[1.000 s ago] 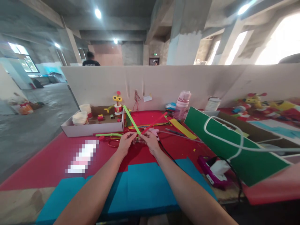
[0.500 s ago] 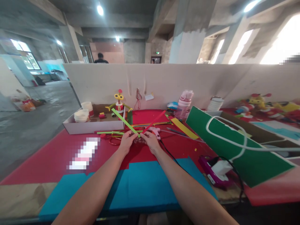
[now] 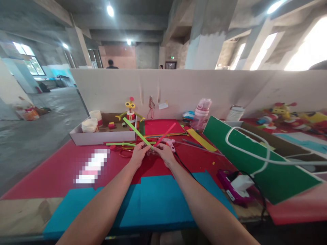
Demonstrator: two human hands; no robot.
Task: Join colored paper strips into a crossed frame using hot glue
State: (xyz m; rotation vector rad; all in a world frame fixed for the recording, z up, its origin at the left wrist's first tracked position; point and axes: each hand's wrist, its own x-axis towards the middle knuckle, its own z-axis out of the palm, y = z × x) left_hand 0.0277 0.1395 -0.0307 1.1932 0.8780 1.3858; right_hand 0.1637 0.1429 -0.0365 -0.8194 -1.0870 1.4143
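Above the middle of the red table covering, both my hands are closed and meet at the fingertips. My left hand [image 3: 139, 153] pinches a light green paper strip [image 3: 135, 130], which slants up to the left. Against it, my right hand [image 3: 164, 153] grips a red paper strip [image 3: 166, 134] that slants up to the right. The two strips form a V, with their lower ends together between my fingers; the exact join is hidden. Just behind my right hand lies a pink glue gun [image 3: 170, 144]. Red-handled scissors [image 3: 125, 153] are left of my left hand.
Blue sheets [image 3: 163, 200] cover the table's near edge. At the back left, a box [image 3: 102, 139] holds paper cups [image 3: 89, 126]. A purple power strip [image 3: 233, 190] and a green board [image 3: 245, 156] with a white cable stand at right. Behind is a pink bottle [image 3: 202, 114].
The free end of the red strip has swung slightly left and lower. My hands stay in nearly the same place, still pinching both strips.
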